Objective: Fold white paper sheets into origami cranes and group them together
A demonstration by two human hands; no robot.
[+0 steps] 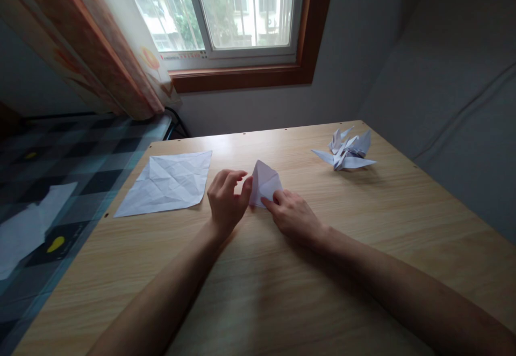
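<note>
A small folded piece of white paper (266,179) stands partly raised off the tabletop between my hands, with creases running across it. My right hand (292,215) grips its lower right corner, the index finger pressed along the near edge. At the paper's left edge is my left hand (228,197); its fingers are curled with a gap between thumb and forefinger, and the thumb touches or nearly touches the paper. Left of that hand lies a flat, creased white sheet (173,181). Folded paper cranes (349,154) sit at the far right of the table, overlapping one another.
The wooden table (250,302) has its far edge below a barred window (245,12). A patterned curtain (100,38) hangs at the left. Lower on that side, a checked cloth surface (76,168) bears more white paper (24,232). Walls stand behind and to the right.
</note>
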